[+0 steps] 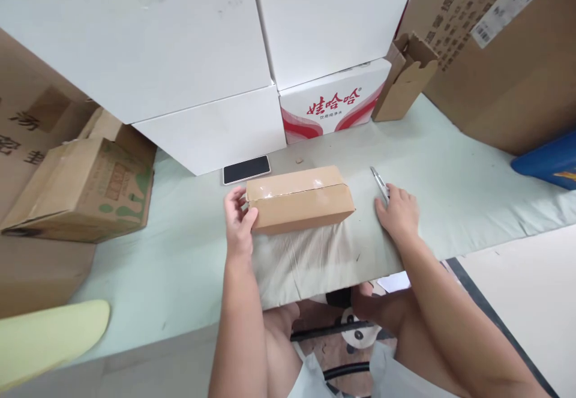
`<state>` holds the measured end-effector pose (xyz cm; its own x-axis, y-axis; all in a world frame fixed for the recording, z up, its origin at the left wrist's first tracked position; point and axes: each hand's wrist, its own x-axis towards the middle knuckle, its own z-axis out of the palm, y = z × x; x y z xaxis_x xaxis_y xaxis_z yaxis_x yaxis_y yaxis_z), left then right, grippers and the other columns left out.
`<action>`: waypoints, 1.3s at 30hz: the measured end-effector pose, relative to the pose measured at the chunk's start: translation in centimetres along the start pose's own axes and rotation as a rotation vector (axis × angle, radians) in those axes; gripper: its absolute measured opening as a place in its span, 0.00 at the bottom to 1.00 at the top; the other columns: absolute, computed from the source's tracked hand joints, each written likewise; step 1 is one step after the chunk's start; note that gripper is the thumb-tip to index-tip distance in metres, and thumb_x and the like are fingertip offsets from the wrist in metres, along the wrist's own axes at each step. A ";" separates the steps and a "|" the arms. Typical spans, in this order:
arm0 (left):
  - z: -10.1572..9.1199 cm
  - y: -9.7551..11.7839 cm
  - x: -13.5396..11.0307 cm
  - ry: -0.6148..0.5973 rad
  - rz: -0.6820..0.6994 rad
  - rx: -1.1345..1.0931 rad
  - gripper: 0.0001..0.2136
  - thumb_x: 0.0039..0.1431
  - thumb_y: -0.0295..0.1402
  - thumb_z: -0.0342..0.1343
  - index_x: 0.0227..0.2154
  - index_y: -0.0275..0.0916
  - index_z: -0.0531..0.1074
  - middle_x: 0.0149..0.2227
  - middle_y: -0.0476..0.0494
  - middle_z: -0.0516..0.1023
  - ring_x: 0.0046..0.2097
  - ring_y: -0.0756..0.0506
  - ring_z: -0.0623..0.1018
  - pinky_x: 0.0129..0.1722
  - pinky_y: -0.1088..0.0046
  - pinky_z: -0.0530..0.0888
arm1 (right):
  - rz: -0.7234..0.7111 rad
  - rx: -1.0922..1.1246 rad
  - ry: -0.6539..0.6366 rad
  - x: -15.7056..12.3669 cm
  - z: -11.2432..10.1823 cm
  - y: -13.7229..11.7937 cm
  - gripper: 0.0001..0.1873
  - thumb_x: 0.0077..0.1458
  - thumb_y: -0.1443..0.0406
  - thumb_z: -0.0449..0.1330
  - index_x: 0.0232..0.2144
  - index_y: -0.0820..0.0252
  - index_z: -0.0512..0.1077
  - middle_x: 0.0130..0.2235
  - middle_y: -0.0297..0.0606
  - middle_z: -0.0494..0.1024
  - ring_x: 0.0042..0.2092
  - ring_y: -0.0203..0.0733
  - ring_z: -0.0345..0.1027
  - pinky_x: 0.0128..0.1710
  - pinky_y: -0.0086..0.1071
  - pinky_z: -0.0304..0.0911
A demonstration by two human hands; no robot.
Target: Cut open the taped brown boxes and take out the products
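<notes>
Just in front of the phone [246, 170], the left hand [239, 221] grips one end of a box [303, 203]; well right of the phone, the right hand [399, 211] curls over a knife [379, 182], its hold unclear. Keep the left hand steady, off the seam [299, 192].

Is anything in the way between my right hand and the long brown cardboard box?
Nothing visible: only pale green tablecloth separates your right hand, touching the slim silver utility knife, from that brown cardboard box.

One knife [380, 184], one phone [246, 170], one long carton [300, 200]
Four white boxes [234, 44], one small open carton [400, 90], one green-printed box [94, 185]
</notes>
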<state>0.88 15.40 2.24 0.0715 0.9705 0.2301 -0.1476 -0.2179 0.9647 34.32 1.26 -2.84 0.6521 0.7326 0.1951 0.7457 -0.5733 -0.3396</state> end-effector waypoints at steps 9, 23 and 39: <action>2.6 -1.2 -0.5 -0.167 -0.149 -0.114 0.36 0.47 0.51 0.65 0.60 0.51 0.63 0.56 0.42 0.71 0.53 0.40 0.76 0.52 0.61 0.75 | 0.217 0.726 -0.084 0.9 -1.4 -1.7 0.35 0.54 0.59 0.56 0.64 0.60 0.58 0.29 0.30 0.74 0.27 0.41 0.67 0.32 0.36 0.62; 5.0 -0.7 -7.0 -0.226 0.067 0.041 0.24 0.56 0.49 0.56 0.53 0.46 0.64 0.51 0.42 0.66 0.50 0.40 0.70 0.52 0.59 0.72 | -0.258 1.381 0.072 -4.0 -12.4 -8.6 0.16 0.56 0.51 0.68 0.39 0.54 0.76 0.24 0.31 0.78 0.23 0.40 0.72 0.27 0.36 0.69; 6.1 -0.8 -8.7 -0.224 0.292 0.173 0.20 0.64 0.53 0.49 0.48 0.45 0.64 0.51 0.37 0.63 0.61 0.33 0.65 0.58 0.52 0.67 | -0.504 0.847 -0.167 -8.1 -10.5 -11.2 0.09 0.63 0.61 0.62 0.38 0.54 0.83 0.34 0.38 0.85 0.31 0.40 0.78 0.34 0.32 0.74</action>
<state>6.42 6.53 0.29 0.2667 0.8234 0.5009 -0.0268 -0.5132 0.8578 22.08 -2.13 9.01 0.2100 0.8978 0.3871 0.5439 0.2217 -0.8093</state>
